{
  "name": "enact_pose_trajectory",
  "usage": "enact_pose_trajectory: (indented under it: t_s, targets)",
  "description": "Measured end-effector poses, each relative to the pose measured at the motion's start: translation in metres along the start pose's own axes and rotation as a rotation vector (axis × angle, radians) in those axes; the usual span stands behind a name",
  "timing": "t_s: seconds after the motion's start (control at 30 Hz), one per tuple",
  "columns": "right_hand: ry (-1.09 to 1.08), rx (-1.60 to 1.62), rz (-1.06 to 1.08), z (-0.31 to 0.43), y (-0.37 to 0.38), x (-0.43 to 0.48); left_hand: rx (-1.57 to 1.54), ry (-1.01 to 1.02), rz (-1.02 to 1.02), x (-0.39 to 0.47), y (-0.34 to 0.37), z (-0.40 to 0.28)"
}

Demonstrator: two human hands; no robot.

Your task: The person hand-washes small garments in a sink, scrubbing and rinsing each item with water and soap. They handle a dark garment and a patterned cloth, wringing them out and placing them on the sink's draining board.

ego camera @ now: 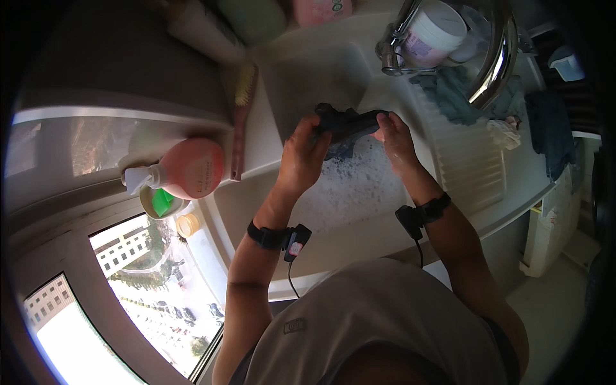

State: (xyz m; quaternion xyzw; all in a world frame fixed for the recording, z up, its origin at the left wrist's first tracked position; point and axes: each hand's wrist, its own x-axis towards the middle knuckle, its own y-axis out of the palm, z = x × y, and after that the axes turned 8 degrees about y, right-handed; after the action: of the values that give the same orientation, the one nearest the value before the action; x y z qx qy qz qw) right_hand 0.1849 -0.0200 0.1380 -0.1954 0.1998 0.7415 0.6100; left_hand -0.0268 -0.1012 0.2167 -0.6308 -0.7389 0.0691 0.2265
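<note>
A dark, wet-looking cloth [350, 126] is stretched between my two hands above the laundry sink [269, 192]. My left hand [305, 151] grips its bunched left end, while my right hand [397, 139] pinches the right end between thumb and fingers. One loose fold hangs down below the stretched part. Beneath it, soapy water [356, 187] with white foam lies in the basin. What kind of garment the cloth is, I cannot tell.
Left of the basin are a scrubbing brush [240, 115] and a pink pump bottle [192, 168]. A chrome faucet [498, 57] arches at the upper right near a white tub [435, 31]. Blue-green cloth [447, 94] lies by the ribbed washboard [469, 163]; dark cloth [551, 130] drapes over the right edge.
</note>
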Motion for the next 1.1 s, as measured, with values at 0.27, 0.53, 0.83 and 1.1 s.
enact_pose_trajectory:
  t_s: [0.27,0.53,0.83,1.1]
  targets:
    - [-0.252,-0.438,-0.266,0.030,-0.010,-0.004,0.162,0.051,-0.131,-0.002,0.007,-0.027]
    - [-0.516,-0.995,0.111,0.067,-0.021,-0.048,-0.021,-0.141,-0.188,0.004,-0.007,-0.028]
    - [0.092,0.079,0.364,0.044,-0.030,-0.033,0.150,0.062,0.155,-0.016,-0.003,-0.027]
    - [-0.109,-0.891,-0.073,-0.007,-0.006,0.018,0.464,-0.491,0.684,-0.012,0.045,0.029]
